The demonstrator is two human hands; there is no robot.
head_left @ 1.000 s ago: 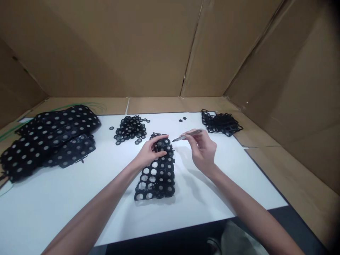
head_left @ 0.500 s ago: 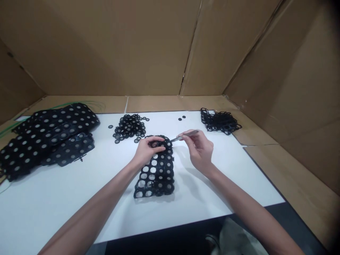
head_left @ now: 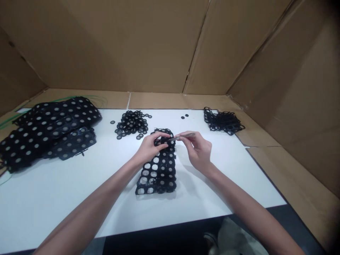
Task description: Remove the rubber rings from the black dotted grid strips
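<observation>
In the head view, a black mesh strip (head_left: 162, 173) lies on the white table top, its far end lifted. Its left columns are open holes; the right columns hold dark rings with pale centres. My left hand (head_left: 151, 146) pinches the strip's far end between thumb and fingers. Between the thumb and fingers of my right hand (head_left: 198, 148) is a thin metal tool, which looks like tweezers (head_left: 186, 136). The tool's tip reaches the strip beside my left fingertips; what it touches there is too small to make out.
A heap of black rings (head_left: 132, 123) lies behind my left hand, with two small discs (head_left: 182, 117) farther right. Black open mesh pieces (head_left: 225, 122) are piled at the back right. Large dotted black sheets (head_left: 53, 124) lie at the left. Cardboard walls (head_left: 119, 46) enclose the table.
The tool in my right hand has moved left, its tip now over the strip near my left fingers. My left hand keeps its pinch. The view has shifted slightly.
</observation>
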